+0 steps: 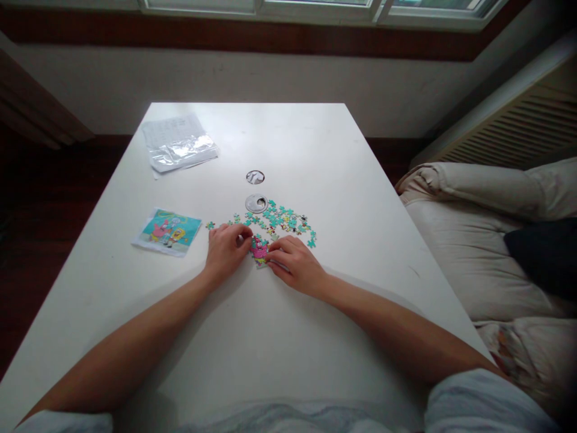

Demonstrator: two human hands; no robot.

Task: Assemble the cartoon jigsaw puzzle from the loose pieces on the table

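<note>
A small cluster of joined jigsaw pieces, with a pink figure printed on it, lies on the white table between my hands. My left hand is pinched, thumb and forefinger closed at the cluster's left edge. From the other side my right hand grips the right edge with bent fingers, which hide part of it. Just beyond, loose jigsaw pieces, mostly teal with some yellow, lie spread out. A picture sheet showing pink and yellow cartoon figures is to the left of my left hand.
Two round metallic-looking discs are set in or lying on the table behind the pieces. Papers with a clear plastic bag occupy the far left corner. A cushioned beige sofa stands along the right side.
</note>
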